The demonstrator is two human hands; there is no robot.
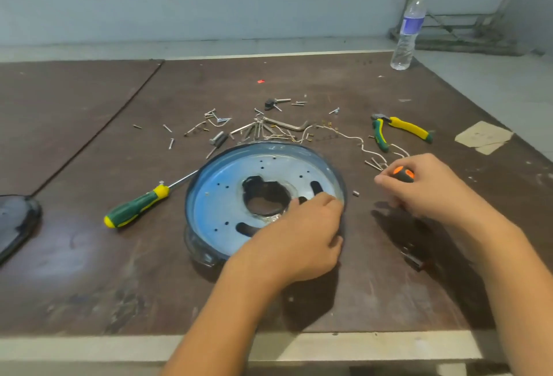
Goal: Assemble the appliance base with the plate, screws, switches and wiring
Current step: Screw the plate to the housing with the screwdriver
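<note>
One brown tabletop (89,271) fills your view, a pale wall behind. The round appliance base (227,196) lies flat at centre, open side up. Your left hand (299,238) rests on its 4 o'clock rim, fingers curled; whether they pinch anything, you cannot tell. Your right hand (425,190), at 3 o'clock, is closed around an orange-capped screwdriver (404,173), held upright. Loose screws (254,127) lie at 12.

Centred on the dark brown wooden tabletop (89,271): round blue metal appliance base (227,196). Left of it, green-and-yellow-handled screwdriver (136,206). Behind it, scattered silver screws (209,127) and thin white wiring (353,139). Right rear, yellow-and-green-handled pliers (399,130). Far right corner, clear plastic water bottle (408,31), upright.
</note>
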